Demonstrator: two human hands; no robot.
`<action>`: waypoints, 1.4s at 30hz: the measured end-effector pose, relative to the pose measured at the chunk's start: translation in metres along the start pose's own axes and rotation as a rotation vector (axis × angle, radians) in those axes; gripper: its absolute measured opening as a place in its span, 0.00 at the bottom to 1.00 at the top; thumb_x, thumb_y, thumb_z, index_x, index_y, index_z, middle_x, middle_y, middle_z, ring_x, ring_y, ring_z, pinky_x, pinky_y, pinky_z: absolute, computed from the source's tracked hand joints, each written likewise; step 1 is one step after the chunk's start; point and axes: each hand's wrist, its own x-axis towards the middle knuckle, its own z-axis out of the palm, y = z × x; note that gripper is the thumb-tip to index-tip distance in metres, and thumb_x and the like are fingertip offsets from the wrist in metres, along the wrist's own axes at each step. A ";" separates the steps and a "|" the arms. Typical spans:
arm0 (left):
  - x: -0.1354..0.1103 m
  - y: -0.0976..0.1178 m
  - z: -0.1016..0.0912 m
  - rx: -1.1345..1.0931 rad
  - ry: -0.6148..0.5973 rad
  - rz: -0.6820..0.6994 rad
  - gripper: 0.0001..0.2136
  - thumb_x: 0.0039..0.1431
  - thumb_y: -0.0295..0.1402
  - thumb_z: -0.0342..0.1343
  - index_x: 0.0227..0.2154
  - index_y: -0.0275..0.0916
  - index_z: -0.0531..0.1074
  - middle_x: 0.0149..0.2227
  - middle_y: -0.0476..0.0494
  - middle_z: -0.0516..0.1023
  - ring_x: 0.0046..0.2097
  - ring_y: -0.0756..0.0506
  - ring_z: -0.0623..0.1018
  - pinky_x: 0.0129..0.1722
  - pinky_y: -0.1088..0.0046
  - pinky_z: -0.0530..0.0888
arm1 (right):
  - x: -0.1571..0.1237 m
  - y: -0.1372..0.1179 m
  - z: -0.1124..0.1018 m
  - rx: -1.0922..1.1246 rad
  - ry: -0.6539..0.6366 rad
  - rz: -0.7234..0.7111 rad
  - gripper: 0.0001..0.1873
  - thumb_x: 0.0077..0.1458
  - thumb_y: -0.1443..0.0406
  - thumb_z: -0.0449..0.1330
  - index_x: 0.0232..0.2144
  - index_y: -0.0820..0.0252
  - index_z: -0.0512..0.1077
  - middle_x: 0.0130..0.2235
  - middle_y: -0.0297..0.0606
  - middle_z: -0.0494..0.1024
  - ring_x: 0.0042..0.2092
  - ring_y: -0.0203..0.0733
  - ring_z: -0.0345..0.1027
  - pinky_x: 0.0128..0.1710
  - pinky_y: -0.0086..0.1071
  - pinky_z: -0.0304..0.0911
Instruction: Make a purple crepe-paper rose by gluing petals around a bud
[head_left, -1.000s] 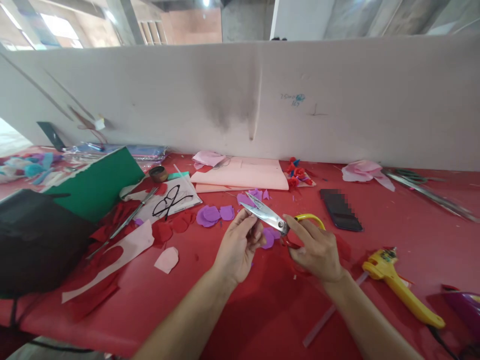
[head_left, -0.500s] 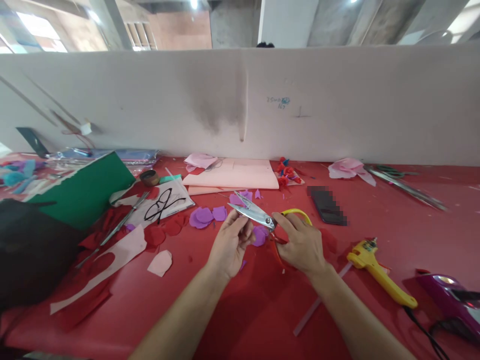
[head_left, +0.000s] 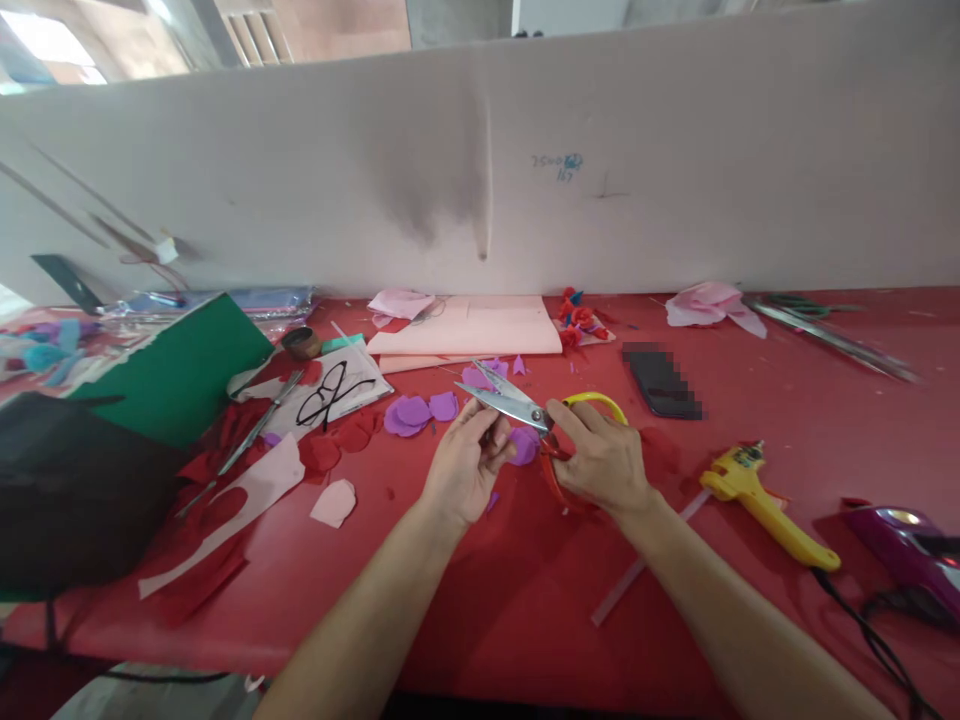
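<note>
My right hand [head_left: 604,462] grips a pair of scissors [head_left: 510,402] by its yellow and red handles, the steel blades slightly apart and pointing left. My left hand [head_left: 466,462] is closed in a pinch just under the blades, next to a small purple paper piece [head_left: 523,445]. What the pinched fingers hold is too small to make out. Both hands hover over the red table [head_left: 525,600]. More purple paper petals [head_left: 420,410] lie just left of the blades.
A yellow glue gun [head_left: 765,505] and a purple tool [head_left: 911,550] lie at the right, a phone [head_left: 664,380] behind my right hand. Pink sheets [head_left: 469,330], eyeglasses on paper [head_left: 330,390], green card [head_left: 180,365], a black bag [head_left: 67,490] and red scraps [head_left: 217,500] fill the left.
The view has tilted down a little and things sit higher in the picture. My hands and the scissors stay together, the left fingers pinched closer under the blades.
</note>
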 end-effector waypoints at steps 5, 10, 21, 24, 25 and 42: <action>0.002 0.002 -0.001 -0.004 -0.011 -0.022 0.08 0.54 0.28 0.56 0.25 0.39 0.62 0.18 0.56 0.61 0.19 0.57 0.57 0.20 0.84 0.62 | -0.001 -0.002 0.000 0.014 -0.013 0.011 0.14 0.50 0.66 0.56 0.41 0.59 0.72 0.32 0.38 0.76 0.29 0.39 0.62 0.26 0.31 0.49; 0.003 0.005 -0.001 0.000 -0.021 -0.039 0.07 0.55 0.27 0.55 0.26 0.38 0.62 0.18 0.56 0.61 0.19 0.57 0.57 0.19 0.84 0.61 | -0.003 -0.002 0.002 0.031 -0.050 0.040 0.15 0.50 0.65 0.55 0.41 0.59 0.72 0.32 0.39 0.76 0.30 0.40 0.63 0.26 0.30 0.49; 0.004 0.006 -0.003 0.009 -0.048 -0.034 0.10 0.53 0.27 0.57 0.25 0.38 0.60 0.18 0.57 0.59 0.19 0.57 0.59 0.19 0.84 0.61 | -0.005 -0.001 0.005 0.070 -0.057 0.052 0.17 0.51 0.64 0.54 0.44 0.60 0.71 0.33 0.40 0.75 0.31 0.41 0.63 0.27 0.30 0.51; 0.005 0.006 -0.004 0.037 -0.046 -0.011 0.08 0.54 0.27 0.57 0.25 0.38 0.61 0.18 0.57 0.60 0.20 0.57 0.59 0.19 0.83 0.61 | -0.004 -0.004 0.002 0.081 -0.089 0.089 0.15 0.53 0.63 0.55 0.43 0.59 0.72 0.34 0.39 0.75 0.31 0.41 0.64 0.27 0.31 0.51; 0.005 0.005 -0.004 0.046 -0.042 -0.001 0.08 0.54 0.27 0.57 0.25 0.39 0.61 0.18 0.57 0.60 0.20 0.56 0.59 0.20 0.83 0.62 | -0.003 -0.005 0.001 0.083 -0.102 0.107 0.16 0.53 0.62 0.55 0.44 0.59 0.71 0.35 0.39 0.75 0.32 0.41 0.64 0.27 0.31 0.51; 0.006 0.007 -0.005 0.031 -0.027 -0.013 0.08 0.55 0.31 0.58 0.28 0.38 0.63 0.18 0.56 0.62 0.20 0.56 0.59 0.20 0.83 0.61 | -0.005 -0.001 -0.003 0.157 -0.144 0.142 0.16 0.51 0.64 0.56 0.44 0.57 0.70 0.38 0.40 0.78 0.36 0.43 0.69 0.27 0.30 0.54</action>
